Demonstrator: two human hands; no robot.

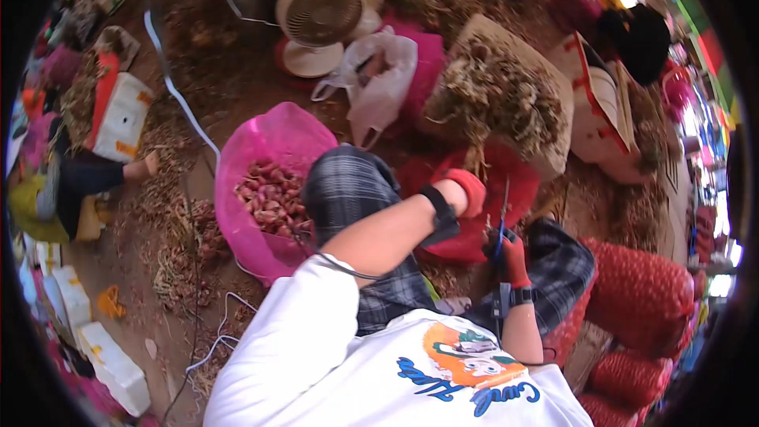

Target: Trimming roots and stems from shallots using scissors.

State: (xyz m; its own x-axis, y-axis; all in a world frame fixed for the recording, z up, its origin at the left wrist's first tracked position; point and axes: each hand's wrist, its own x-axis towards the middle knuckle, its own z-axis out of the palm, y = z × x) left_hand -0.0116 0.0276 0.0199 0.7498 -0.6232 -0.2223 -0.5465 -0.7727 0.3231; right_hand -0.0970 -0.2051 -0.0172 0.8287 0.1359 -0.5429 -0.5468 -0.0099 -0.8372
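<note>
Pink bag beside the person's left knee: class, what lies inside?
Reddish bulbs, probably shallots, lie in the pink bag. Its bottom and any deeper bulbs are hidden beneath the top layer; the plaid trouser leg hides part of its right side.

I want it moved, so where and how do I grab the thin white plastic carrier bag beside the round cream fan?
Pinch the white bag by its narrow strap, probably from the left: it juts out there, while a magenta plastic sack crowds the right.
</note>
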